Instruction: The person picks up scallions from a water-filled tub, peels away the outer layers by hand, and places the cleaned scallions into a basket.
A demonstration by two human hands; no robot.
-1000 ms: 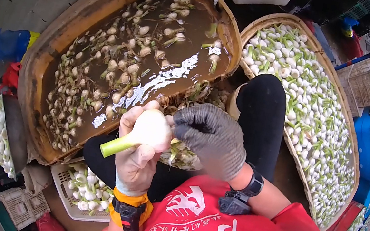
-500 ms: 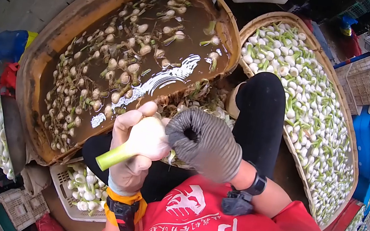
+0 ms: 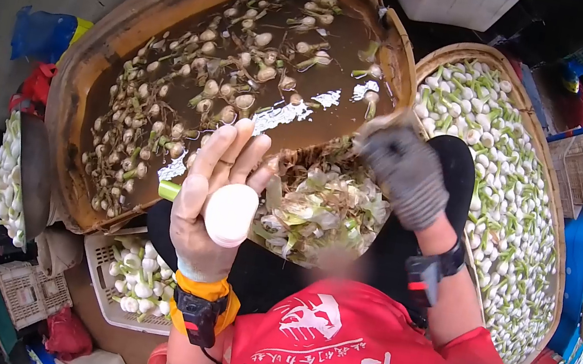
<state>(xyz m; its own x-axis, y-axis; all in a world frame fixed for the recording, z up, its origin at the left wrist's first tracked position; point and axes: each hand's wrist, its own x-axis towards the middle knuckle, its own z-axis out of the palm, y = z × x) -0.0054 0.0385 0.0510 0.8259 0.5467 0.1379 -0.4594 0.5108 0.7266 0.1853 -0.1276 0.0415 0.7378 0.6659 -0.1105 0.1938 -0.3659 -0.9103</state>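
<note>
A peeled white garlic bulb point(image 3: 230, 214) lies in the palm of my left hand point(image 3: 199, 197), which wears a thin pale glove. The fingers are stretched out, and the green stem point(image 3: 168, 190) sticks out behind them to the left. My right hand point(image 3: 406, 175), in a grey striped glove, is apart from the bulb, near my knee and the rim of the large brown tub point(image 3: 401, 45). Motion blurs its fingers, so whether it holds anything cannot be seen. Between the hands lies a heap of peeled garlic skins point(image 3: 328, 216).
Muddy, unpeeled garlic point(image 3: 166, 97) floats in the brown tub's water. A long tub point(image 3: 560, 253) of clean white garlic stands right. A white basket point(image 3: 105, 309) with trimmed bulbs sits lower left. My knee point(image 3: 458, 168) rises between the tubs.
My right hand has left the bulb and moved right and away. My left hand has opened its fingers and turned the bulb's base upward. The view has shifted slightly.
</note>
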